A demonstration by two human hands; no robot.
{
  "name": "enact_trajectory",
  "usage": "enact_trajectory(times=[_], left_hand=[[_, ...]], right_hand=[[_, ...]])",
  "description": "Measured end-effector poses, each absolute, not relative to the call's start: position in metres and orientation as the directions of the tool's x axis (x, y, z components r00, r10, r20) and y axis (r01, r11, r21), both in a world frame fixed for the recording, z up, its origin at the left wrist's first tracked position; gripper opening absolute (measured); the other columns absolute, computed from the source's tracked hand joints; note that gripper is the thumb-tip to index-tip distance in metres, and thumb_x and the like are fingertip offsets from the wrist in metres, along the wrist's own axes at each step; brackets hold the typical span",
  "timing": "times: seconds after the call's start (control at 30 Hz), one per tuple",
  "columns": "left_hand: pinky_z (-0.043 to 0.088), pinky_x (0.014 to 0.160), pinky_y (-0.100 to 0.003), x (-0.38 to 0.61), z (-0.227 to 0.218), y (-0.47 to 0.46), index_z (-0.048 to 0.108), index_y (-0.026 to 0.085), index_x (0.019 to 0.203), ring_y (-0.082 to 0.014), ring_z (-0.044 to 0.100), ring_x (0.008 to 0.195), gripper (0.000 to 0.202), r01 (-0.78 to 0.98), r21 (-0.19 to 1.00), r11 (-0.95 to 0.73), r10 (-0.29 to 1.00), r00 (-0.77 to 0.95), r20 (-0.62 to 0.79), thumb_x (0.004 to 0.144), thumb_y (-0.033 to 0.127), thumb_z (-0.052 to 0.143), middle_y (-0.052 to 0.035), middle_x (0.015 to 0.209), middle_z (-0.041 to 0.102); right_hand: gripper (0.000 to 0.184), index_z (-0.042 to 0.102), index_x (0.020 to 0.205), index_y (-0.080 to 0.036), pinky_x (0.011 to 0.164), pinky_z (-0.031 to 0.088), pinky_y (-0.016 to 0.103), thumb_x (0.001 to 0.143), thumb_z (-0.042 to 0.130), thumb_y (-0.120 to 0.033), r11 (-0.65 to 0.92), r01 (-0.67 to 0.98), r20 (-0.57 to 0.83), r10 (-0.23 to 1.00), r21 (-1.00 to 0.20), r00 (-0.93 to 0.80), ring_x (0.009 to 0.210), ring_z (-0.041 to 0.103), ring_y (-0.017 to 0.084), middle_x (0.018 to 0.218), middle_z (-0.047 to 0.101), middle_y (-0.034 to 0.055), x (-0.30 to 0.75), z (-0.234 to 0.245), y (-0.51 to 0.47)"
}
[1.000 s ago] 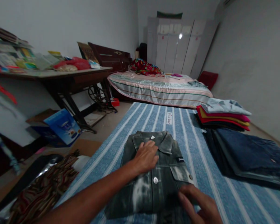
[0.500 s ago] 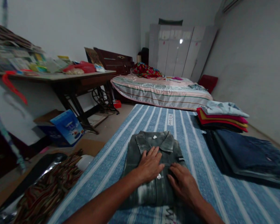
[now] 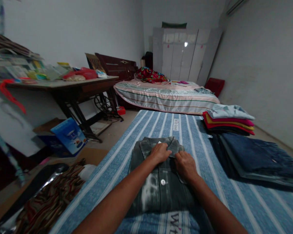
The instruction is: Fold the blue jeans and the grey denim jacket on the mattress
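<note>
A folded dark grey-green denim shirt (image 3: 150,191) lies in front of me, its collar pointing away and a pale button showing on the placket. At the collar, my left hand (image 3: 160,152) is closed with its fingers curled on the cloth near the neck opening. My right hand (image 3: 186,165) grips the collar's right side, fingers bent and thumb pressed in. Both hands sit close together, a small gap between them. Beneath the shirt spreads a blue-and-white striped bedsheet (image 3: 117,169) with printed lettering.
To the right lie folded dark jeans (image 3: 261,159) and a stack of folded coloured clothes (image 3: 228,122). At left stand a sewing-machine table (image 3: 78,83) and a blue carton (image 3: 70,136). Another bed (image 3: 166,97) and a wardrobe (image 3: 180,58) are at the back.
Both hands have moved up the shirt, away from me, to its collar. Their fingers went from lying flat on the front to being curled on the collar cloth.
</note>
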State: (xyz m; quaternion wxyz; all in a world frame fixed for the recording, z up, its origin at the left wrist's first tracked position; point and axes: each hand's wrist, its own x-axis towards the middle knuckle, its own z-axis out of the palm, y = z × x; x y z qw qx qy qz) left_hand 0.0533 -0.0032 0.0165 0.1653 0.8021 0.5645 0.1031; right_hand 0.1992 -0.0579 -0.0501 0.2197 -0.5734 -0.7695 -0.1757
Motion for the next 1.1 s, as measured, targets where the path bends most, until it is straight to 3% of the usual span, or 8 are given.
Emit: enact_trajectory(times=[0.17,0.3,0.4,0.47,0.53,0.8,0.93,1.1], left_hand=[[0.045,0.072,-0.029,0.063,0.006,0.02,0.07,0.018,0.082,-0.0244,0.064,0.088,0.019,0.872,0.439,-0.217,0.964,0.262,-0.045,0.074,0.033,0.062,-0.0079,0.087,0.071],[0.043,0.061,-0.027,0.066,0.003,0.03,0.07,0.018,0.069,-0.0212,0.063,0.073,0.012,0.859,0.482,-0.175,0.962,0.253,-0.102,0.068,0.029,0.067,-0.0039,0.07,0.067],[0.042,0.059,-0.026,0.068,0.004,0.033,0.068,0.017,0.062,-0.0203,0.061,0.069,0.007,0.843,0.516,-0.153,0.962,0.247,-0.118,0.065,0.022,0.067,-0.0025,0.061,0.064],[0.042,0.06,-0.025,0.07,0.004,0.035,0.068,0.017,0.06,-0.0201,0.061,0.072,0.005,0.826,0.546,-0.141,0.963,0.242,-0.117,0.064,0.019,0.066,-0.0017,0.059,0.063],[0.042,0.061,-0.024,0.07,0.004,0.036,0.068,0.018,0.06,-0.0197,0.061,0.074,0.004,0.802,0.582,-0.135,0.962,0.246,-0.116,0.064,0.019,0.066,-0.0008,0.058,0.062],[0.04,0.057,-0.024,0.063,-0.005,0.039,0.067,0.017,0.061,-0.0171,0.058,0.067,0.006,0.693,0.71,-0.124,0.962,0.26,-0.086,0.065,0.021,0.065,0.0005,0.058,0.061],[0.037,0.053,-0.023,0.061,-0.015,0.04,0.064,0.017,0.062,-0.0144,0.054,0.06,0.01,0.645,0.755,-0.114,0.969,0.238,-0.058,0.069,0.023,0.062,0.0027,0.056,0.056],[0.04,0.058,-0.024,0.062,-0.024,0.042,0.064,0.015,0.073,-0.0143,0.055,0.065,0.006,0.627,0.77,-0.116,0.984,0.181,0.001,0.07,0.018,0.059,0.0013,0.063,0.058]], right_hand=[[0.019,0.059,0.073,-0.02,0.064,0.03,0.032,0.084,0.047,-0.01,0.259,0.966,0.566,0.792,0.03,-0.23,0.068,0.052,0.021,0.07,0.059,0.0054,0.197,-0.052,-0.059],[0.018,0.06,0.074,-0.019,0.064,0.032,0.03,0.084,0.047,-0.012,0.247,0.962,0.495,0.854,-0.117,-0.159,0.069,0.054,0.019,0.072,0.061,0.0054,0.196,-0.049,-0.062],[0.009,0.061,0.073,-0.02,0.066,0.035,0.028,0.08,0.056,-0.02,0.22,0.857,0.368,0.929,-0.466,-0.039,0.073,0.056,0.018,0.076,0.063,0.0032,0.197,-0.042,-0.061],[0.008,0.062,0.073,-0.021,0.066,0.038,0.026,0.075,0.063,-0.028,0.083,0.608,0.195,0.973,-0.789,0.12,0.074,0.057,0.017,0.075,0.063,0.0012,0.2,-0.038,-0.057],[0.015,0.061,0.077,-0.02,0.062,0.041,0.025,0.072,0.065,-0.034,-0.074,0.324,0.006,0.971,-0.943,0.239,0.068,0.057,0.016,0.069,0.062,-0.0005,0.202,-0.034,-0.05],[0.043,0.049,0.099,-0.018,0.037,0.039,0.021,0.06,0.067,-0.022,-0.317,-0.148,-0.346,0.901,-0.937,0.26,0.044,0.06,0.017,0.055,0.057,-0.0043,0.195,-0.029,-0.034],[0.049,0.048,0.096,-0.021,0.051,0.052,0.026,0.05,0.064,-0.011,-0.272,-0.333,-0.35,0.915,-0.903,0.2,0.057,0.064,0.016,0.059,0.058,-0.0068,0.189,-0.026,-0.039],[0.071,0.045,0.108,-0.024,0.055,0.052,0.026,0.043,0.067,-0.007,-0.164,-0.459,-0.285,0.936,-0.873,0.208,0.053,0.057,0.011,0.058,0.056,-0.0123,0.187,-0.028,-0.042]])
